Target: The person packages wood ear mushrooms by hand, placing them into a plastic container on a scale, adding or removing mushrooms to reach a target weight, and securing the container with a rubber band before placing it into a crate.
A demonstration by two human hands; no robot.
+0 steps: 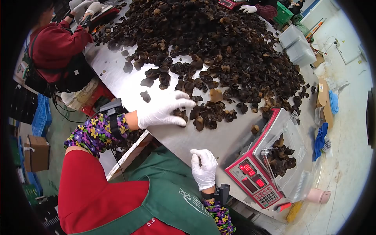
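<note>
My left hand (pixel 166 109), in a white glove, reaches over the metal table with its fingers apart. Its fingertips are beside a small clump of dark wood ear mushrooms (pixel 207 117) at the near edge of a big heap (pixel 219 43). My right hand (pixel 204 169), also gloved, is held near the table's front edge with its fingers curled in and nothing visible in them. To its right stands a red digital scale (pixel 239 182) with lit red digits. On the scale sits a clear plastic box (pixel 301 145) holding some wood ears (pixel 281 162).
A co-worker in a red top (pixel 58 49) works at the left side, and another person's gloved hand (pixel 248 8) shows at the far side. Clear tubs (pixel 299 49), a blue cloth (pixel 320 141), a pink cup (pixel 318 196) and a red-handled tool (pixel 284 207) lie along the right.
</note>
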